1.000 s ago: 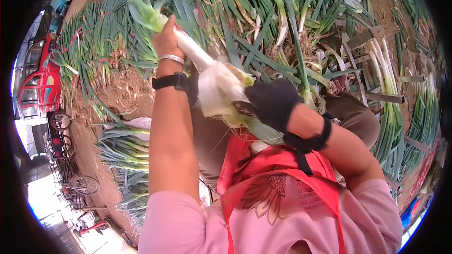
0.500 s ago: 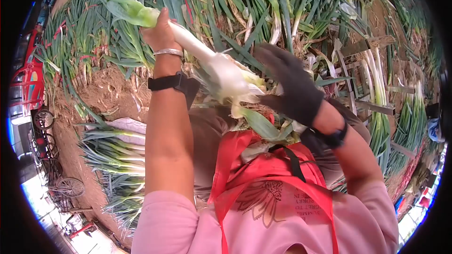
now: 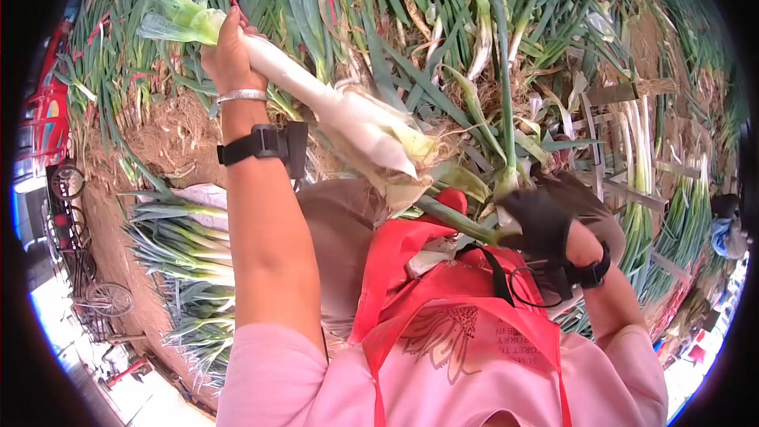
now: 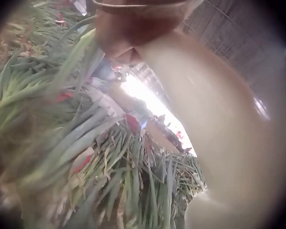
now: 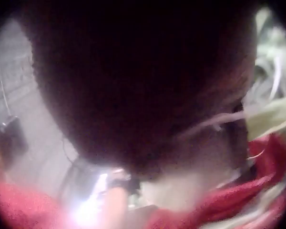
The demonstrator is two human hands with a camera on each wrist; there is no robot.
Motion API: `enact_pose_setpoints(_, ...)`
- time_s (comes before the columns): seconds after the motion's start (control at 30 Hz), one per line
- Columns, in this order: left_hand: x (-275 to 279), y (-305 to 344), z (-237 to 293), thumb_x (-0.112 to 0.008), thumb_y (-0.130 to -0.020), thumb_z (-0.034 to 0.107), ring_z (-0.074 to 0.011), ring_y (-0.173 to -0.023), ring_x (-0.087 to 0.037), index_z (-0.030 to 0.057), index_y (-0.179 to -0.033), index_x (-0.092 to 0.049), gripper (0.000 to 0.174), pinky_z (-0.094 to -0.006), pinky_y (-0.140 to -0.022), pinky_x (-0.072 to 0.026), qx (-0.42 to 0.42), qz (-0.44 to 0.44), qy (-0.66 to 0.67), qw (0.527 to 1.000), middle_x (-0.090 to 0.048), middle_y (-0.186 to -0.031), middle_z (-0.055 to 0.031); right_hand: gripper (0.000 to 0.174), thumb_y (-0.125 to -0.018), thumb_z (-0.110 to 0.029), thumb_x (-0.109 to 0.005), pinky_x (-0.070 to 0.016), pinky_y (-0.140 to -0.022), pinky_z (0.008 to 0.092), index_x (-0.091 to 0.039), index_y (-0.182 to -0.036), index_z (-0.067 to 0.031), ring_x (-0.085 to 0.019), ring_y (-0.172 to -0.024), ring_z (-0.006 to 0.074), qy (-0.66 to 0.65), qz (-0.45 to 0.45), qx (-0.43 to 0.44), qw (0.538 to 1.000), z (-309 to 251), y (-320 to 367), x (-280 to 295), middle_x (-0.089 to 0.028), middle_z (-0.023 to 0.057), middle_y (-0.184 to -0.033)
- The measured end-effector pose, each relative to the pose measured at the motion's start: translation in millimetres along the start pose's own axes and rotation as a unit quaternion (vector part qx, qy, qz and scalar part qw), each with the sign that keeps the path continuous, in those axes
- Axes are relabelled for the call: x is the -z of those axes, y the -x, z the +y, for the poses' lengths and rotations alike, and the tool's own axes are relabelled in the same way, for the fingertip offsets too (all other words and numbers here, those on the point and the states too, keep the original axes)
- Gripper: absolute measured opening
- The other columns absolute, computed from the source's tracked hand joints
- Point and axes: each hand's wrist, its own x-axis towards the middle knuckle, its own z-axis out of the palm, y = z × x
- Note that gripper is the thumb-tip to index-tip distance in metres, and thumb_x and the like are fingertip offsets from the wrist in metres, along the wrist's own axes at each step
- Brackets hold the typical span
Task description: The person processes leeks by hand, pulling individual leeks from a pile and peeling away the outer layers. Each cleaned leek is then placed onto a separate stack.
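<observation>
My bare left hand [image 3: 232, 51] grips a thick leek [image 3: 288, 75] just below its cropped green top, holding it aslant over the lap. The root end points down and to the right, with loose, papery outer layers [image 3: 399, 178] hanging from it. In the left wrist view the white stem [image 4: 214, 109] fills the right side. My right hand [image 3: 541, 217], in a dark glove, is low at the right, apart from that leek. Its fingers overlap the pale end of a green leaf stalk [image 3: 458, 220] lying across the lap; I cannot tell whether they hold it.
Rows of leeks [image 3: 332, 0] cover the ground ahead. More bundles lie at the left [image 3: 186, 241] and stand between metal bars [image 3: 632, 194] at the right. A red apron [image 3: 403, 261] covers the lap. Bicycles [image 3: 107, 299] and a red vehicle [image 3: 51, 119] stand at the far left.
My right hand has gone from the leek's root end down and to the right. My left hand keeps its grip and has shifted left with the leek, whose loose layers now hang lower.
</observation>
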Motion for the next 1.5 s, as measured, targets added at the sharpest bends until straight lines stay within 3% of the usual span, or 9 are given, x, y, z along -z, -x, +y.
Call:
enact_pose_setpoints(0.07,-8,15,7,-0.067,-0.083,0.007,-0.0123,-0.057,-0.052,0.001,-0.089,-0.056,0.014,-0.0282,-0.045,-0.047,0.011,-0.022,0.024,0.999,-0.053,-0.075,-0.0039,0.084,-0.067,-0.025,-0.079,-0.0434,-0.095,0.0439,-0.038,-0.137,-0.004,-0.052,-0.115,0.0383,-0.172,0.24,0.154,0.943,-10,-32,28,-0.049,0.0225,-0.129)
enact_pose_setpoints(0.17,-18,28,17,-0.067,-0.085,0.011,-0.0102,-0.062,-0.051,0.003,-0.093,-0.054,0.018,-0.0258,-0.049,-0.0455,0.034,-0.092,0.077,0.992,-0.05,-0.078,-0.002,0.103,-0.062,-0.027,-0.085,-0.0247,-0.113,0.042,-0.027,-0.144,-0.0023,-0.029,-0.137,0.036,-0.167,0.301,0.233,0.91,-59,-92,71,-0.032,0.0214,-0.146)
enact_pose_setpoints(0.33,-27,35,26,-0.062,-0.09,0.013,-0.0082,-0.061,-0.047,0.0059,-0.095,-0.048,0.016,-0.0238,-0.051,-0.0419,0.209,-0.244,0.265,0.909,-0.05,-0.079,-0.002,0.078,-0.079,-0.03,-0.073,-0.0379,-0.104,0.0365,-0.035,-0.138,0.0033,-0.047,-0.124,0.0336,-0.459,0.051,0.275,0.843,-57,-151,59,-0.048,0.0222,-0.135)
enact_pose_setpoints(0.53,-16,18,-9,-0.061,-0.089,0.009,-0.0097,-0.061,-0.047,0.0046,-0.089,-0.049,0.014,-0.0259,-0.05,-0.0418,0.232,-0.192,0.192,0.934,-0.05,-0.075,-0.003,0.028,-0.094,-0.023,-0.052,-0.0465,-0.077,0.0437,-0.055,-0.112,-0.0031,-0.059,-0.087,0.0398,-0.279,0.165,0.154,0.933,-69,-103,41,-0.06,0.0229,-0.097)
enact_pose_setpoints(0.87,-25,29,-61,-0.06,-0.089,0.012,-0.0145,-0.055,-0.051,0.0073,-0.083,-0.046,0.016,-0.0297,-0.052,-0.0482,0.247,-0.052,0.066,0.965,-0.048,-0.065,-0.0013,0.022,-0.086,-0.016,-0.063,-0.0472,-0.059,0.0416,-0.058,-0.104,-0.0032,-0.059,-0.064,0.0384,-0.229,0.217,-0.007,0.949,-61,34,15,-0.06,0.0198,-0.074)
enact_pose_setpoints(1.07,49,-65,-104,-0.068,-0.079,0.022,-0.0258,-0.056,-0.058,-0.0028,-0.077,-0.058,0.027,-0.0439,-0.058,-0.052,0.189,0.119,-0.103,0.969,-0.059,-0.072,-0.0114,0.021,-0.086,-0.016,-0.066,-0.05,-0.07,0.0395,-0.065,-0.104,-0.0061,-0.065,-0.077,0.0311,-0.267,0.152,-0.009,0.952,-51,120,-18,-0.066,0.0168,-0.084)
enact_pose_setpoints(1.2,10,-16,-51,-0.07,-0.076,0.013,-0.0255,-0.058,-0.06,-0.005,-0.082,-0.056,0.023,-0.0399,-0.052,-0.0523,0.125,0.1,-0.082,0.984,-0.06,-0.073,-0.0133,0.05,-0.077,-0.024,-0.074,-0.048,-0.086,0.0417,-0.056,-0.121,-0.0078,-0.06,-0.106,0.0336,-0.218,0.027,-0.254,0.942,-32,109,-11,-0.061,0.0188,-0.114)
enact_pose_setpoints(1.37,-22,14,-26,-0.072,-0.073,0.004,-0.0223,-0.058,-0.06,-0.0062,-0.086,-0.058,0.021,-0.0364,-0.05,-0.0516,0.048,0.108,-0.045,0.992,-0.06,-0.073,-0.0122,0.075,-0.073,-0.023,-0.076,-0.0454,-0.089,0.0463,-0.038,-0.136,-0.0064,-0.053,-0.109,0.042,-0.136,0.361,0.075,0.92,-27,-8,24,-0.046,0.0234,-0.13)
enact_pose_setpoints(1.5,-15,17,-18,-0.07,-0.075,0.001,-0.0192,-0.055,-0.059,-0.0045,-0.093,-0.056,0.023,-0.0343,-0.048,-0.0507,0.031,0.06,-0.021,0.997,-0.058,-0.07,-0.009,0.041,-0.082,-0.033,-0.067,-0.0488,-0.077,0.0446,-0.059,-0.111,-0.005,-0.061,-0.089,0.0395,-0.177,0.23,0.045,0.956,-56,-75,40,-0.063,0.0219,-0.099)
